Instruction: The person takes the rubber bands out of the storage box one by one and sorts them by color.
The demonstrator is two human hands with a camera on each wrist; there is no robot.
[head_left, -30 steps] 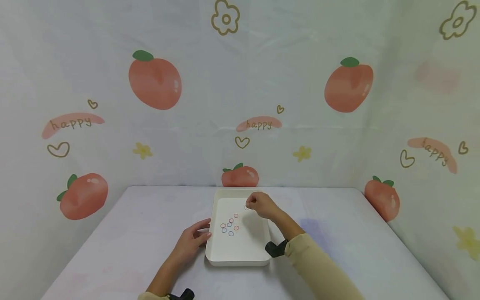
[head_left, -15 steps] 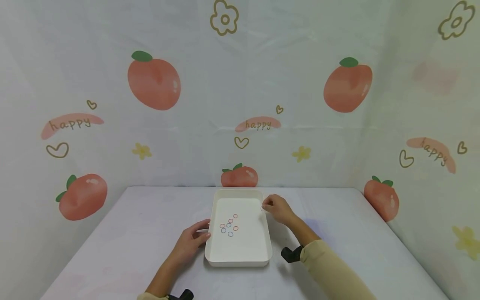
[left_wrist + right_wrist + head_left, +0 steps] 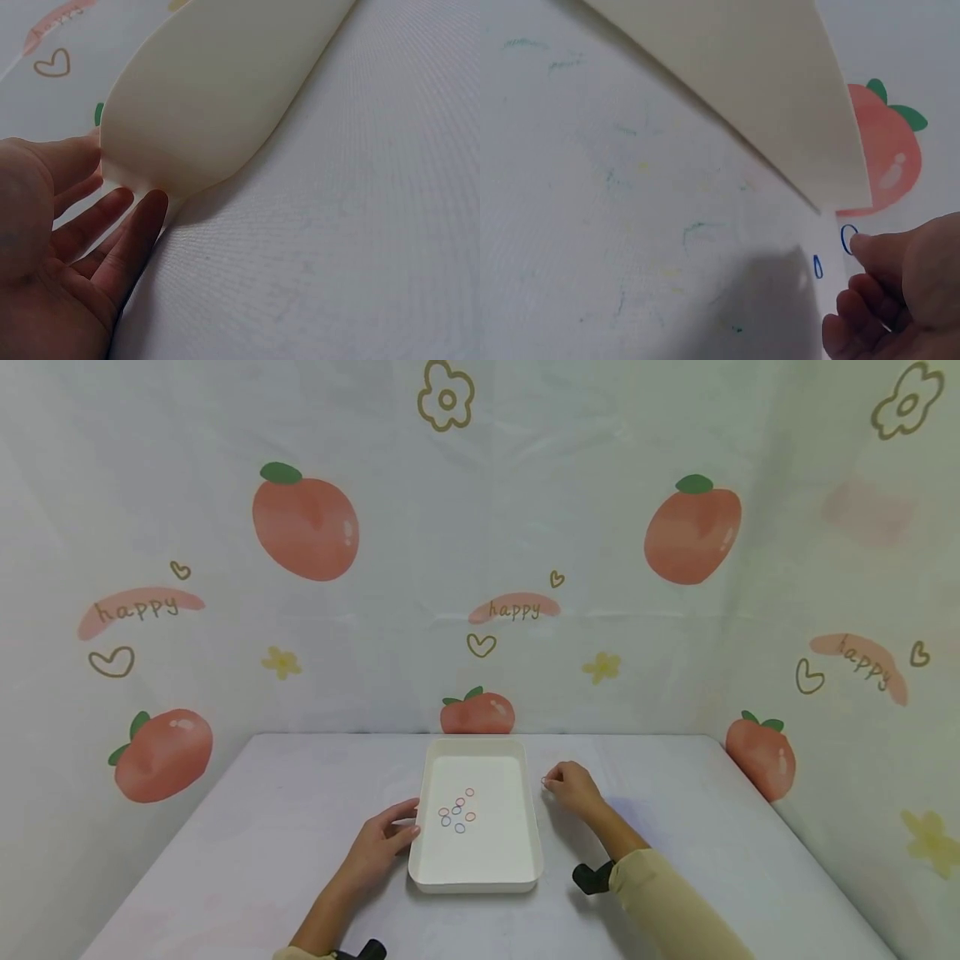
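A white tray [image 3: 480, 868] stands at the middle of the table, several thin red and blue rings [image 3: 460, 828] lying inside it. My left hand [image 3: 378, 845] rests against the tray's left wall; in the left wrist view its loosely bent fingertips touch the wall's outside. Beyond the tray's right wall, my right hand [image 3: 576, 789] pinches a small thin ring [image 3: 849, 238] just above the table. That ring looks blue in the right wrist view. A second blue ring [image 3: 817, 266] shows beside it there; whether it lies on the table I cannot tell.
The table [image 3: 247, 852] has a pale cloth with a faint blue patch [image 3: 633, 818] at the right. Behind it hangs a white backdrop [image 3: 390, 677] printed with fruit, flowers and "happy". A black wrist mount [image 3: 592, 878] juts from the right cuff.
My right hand has moved from above the tray, over its right wall, to the table on the right, carrying a ring. The left hand and tray have stayed in place.
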